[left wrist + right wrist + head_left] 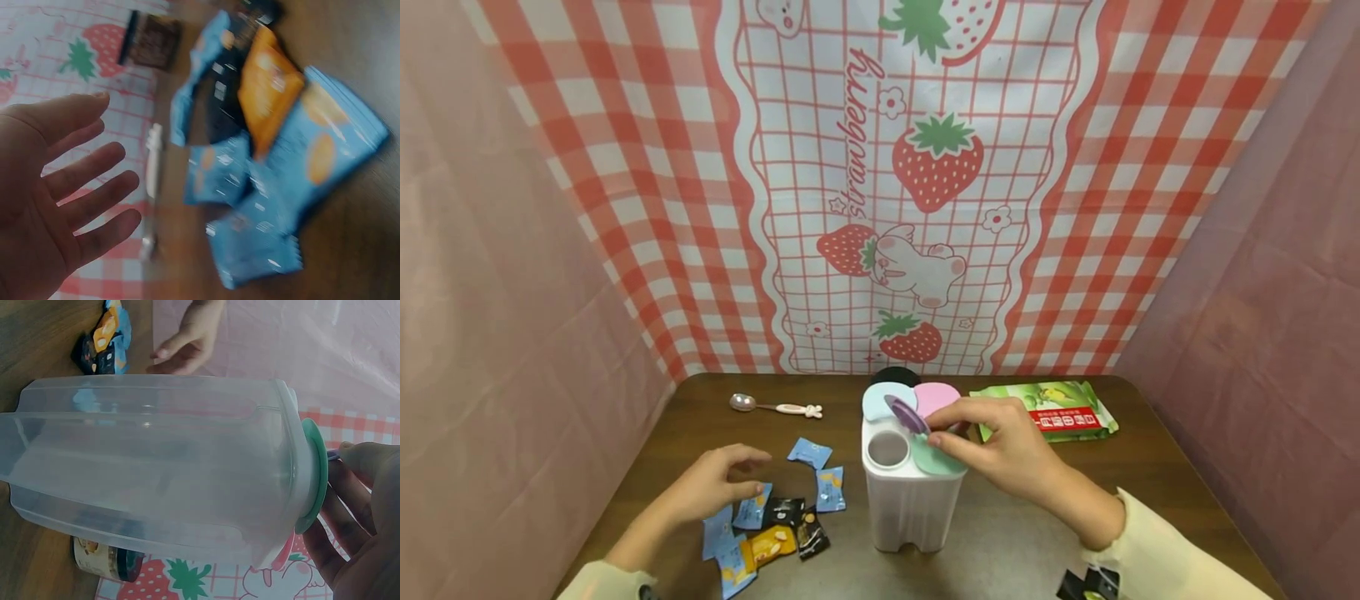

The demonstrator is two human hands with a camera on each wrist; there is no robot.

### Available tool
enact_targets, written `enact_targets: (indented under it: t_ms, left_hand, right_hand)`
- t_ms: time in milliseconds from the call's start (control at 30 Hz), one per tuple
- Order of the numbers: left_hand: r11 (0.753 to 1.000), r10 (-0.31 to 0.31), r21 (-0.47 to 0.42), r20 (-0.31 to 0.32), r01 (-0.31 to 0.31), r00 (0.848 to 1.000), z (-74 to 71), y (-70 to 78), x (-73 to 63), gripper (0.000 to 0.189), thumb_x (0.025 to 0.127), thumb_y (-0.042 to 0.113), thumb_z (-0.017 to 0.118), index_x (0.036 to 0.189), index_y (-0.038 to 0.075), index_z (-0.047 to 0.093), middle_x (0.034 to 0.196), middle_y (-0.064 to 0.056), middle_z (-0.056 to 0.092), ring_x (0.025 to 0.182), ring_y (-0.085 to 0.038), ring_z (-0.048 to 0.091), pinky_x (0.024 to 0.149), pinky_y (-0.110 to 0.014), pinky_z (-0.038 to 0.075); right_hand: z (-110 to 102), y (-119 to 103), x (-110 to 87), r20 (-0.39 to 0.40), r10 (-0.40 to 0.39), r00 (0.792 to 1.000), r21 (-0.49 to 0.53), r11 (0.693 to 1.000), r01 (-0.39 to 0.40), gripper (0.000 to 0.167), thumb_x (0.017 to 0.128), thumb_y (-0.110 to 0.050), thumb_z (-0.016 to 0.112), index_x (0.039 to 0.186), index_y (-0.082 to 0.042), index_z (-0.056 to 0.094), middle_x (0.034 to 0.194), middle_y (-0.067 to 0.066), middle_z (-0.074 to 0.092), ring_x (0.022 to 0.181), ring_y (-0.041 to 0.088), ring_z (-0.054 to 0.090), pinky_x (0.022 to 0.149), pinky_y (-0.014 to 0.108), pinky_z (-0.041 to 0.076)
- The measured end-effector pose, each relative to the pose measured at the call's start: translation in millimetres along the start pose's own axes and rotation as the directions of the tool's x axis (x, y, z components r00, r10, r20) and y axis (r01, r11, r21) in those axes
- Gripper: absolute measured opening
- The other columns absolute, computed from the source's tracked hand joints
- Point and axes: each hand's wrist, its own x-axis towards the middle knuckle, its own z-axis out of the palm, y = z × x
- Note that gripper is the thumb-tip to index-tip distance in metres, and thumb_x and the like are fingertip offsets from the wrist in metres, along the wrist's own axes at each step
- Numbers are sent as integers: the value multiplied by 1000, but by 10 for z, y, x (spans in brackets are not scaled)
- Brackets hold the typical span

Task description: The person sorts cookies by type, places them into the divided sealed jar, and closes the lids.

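Note:
My right hand [1007, 446] pinches a purple lid [907, 414] by its edge, tilted up over a tall white, see-through container [910, 508]. Beneath that lid, the container's round front-left opening [887, 451] is uncovered. A light blue lid [880, 402], a pink lid [938, 395] and a green lid [934, 458] cover the rest of its top. To the left, my left hand [718, 483] hovers with relaxed fingers above small wrapped snacks: several blue packets [831, 489], a yellow packet [769, 546] and black packets [811, 533]. In the left wrist view its spread fingers [103, 194] hold nothing.
A spoon with a white rabbit-shaped handle [793, 409] lies at the back left. Behind the container stands a jar [94, 556] with a black lid. A green packet [1067, 407] lies at the back right, near the strawberry-print cloth [936, 167].

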Motion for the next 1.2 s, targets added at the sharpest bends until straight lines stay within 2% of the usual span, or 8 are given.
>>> enact_targets:
  t_ms: [67, 267, 433, 633, 733, 1000, 1200]
  left_hand:
    - [999, -9, 31, 11, 9, 1000, 36, -85, -17, 40, 92, 21, 77, 127, 2, 68, 124, -18, 70, 111, -40, 65, 90, -55, 56]
    - [997, -4, 73, 7, 4, 1000, 105, -233, -49, 42, 88, 21, 81, 122, -1, 70, 117, -15, 73, 105, -36, 68, 89, -49, 57]
    - [993, -32, 116, 26, 29, 999, 143, -301, -45, 42, 84, 21, 84, 119, 1, 72, 114, -10, 73, 105, -33, 68, 88, -47, 57]
    - [990, -64, 133, 65, 55, 996, 190, -386, -39, 41, 80, 18, 87, 117, 4, 74, 109, -6, 72, 94, -19, 63, 76, -31, 52]
    - [987, -70, 148, 54, 61, 996, 207, -412, -37, 41, 79, 18, 87, 116, 6, 75, 109, -4, 72, 94, -18, 63, 76, -29, 51]
    - [979, -36, 202, 21, 31, 999, 239, -460, -7, 41, 75, 13, 87, 114, 7, 75, 110, -5, 74, 98, -23, 67, 83, -36, 55]
    - [973, -8, 232, -16, 12, 1000, 252, -497, -2, 37, 73, 12, 87, 108, 8, 76, 103, 0, 74, 94, -19, 67, 82, -36, 55]
  right_hand:
    - [-2, -2, 1, 0, -2, 1000, -1, 1000, 2, 19, 86, -5, 82, 100, -17, 79, 86, -7, 75, 68, 4, 64, 58, 16, 52]
    - [8, 3, -1, 4, -8, 1000, -5, 1000, 8, 19, 86, -6, 83, 100, -17, 79, 86, -8, 75, 68, 3, 64, 58, 18, 52]
    - [3, 10, -4, 2, -2, 1000, -4, 1000, 2, 19, 85, -6, 83, 100, -18, 79, 86, -8, 75, 69, 3, 64, 58, 21, 53]
    - [-8, 1, -6, 2, 12, 1000, -5, 1000, -12, 19, 85, -7, 83, 100, -19, 79, 86, -9, 75, 69, 3, 64, 58, 20, 53]
    - [-9, -2, -7, 1, 16, 1000, 0, 1000, -16, 19, 85, -7, 83, 100, -18, 79, 86, -8, 75, 69, 3, 64, 58, 21, 53]
    - [-5, 17, -23, -3, 9, 1000, 5, 1000, -9, 20, 85, -6, 83, 100, -17, 79, 86, -7, 75, 70, 4, 64, 58, 22, 54]
    - [-2, 23, -27, -6, 10, 1000, 6, 1000, -10, 20, 85, -6, 83, 100, -17, 79, 85, -7, 74, 69, 4, 64, 58, 21, 53]
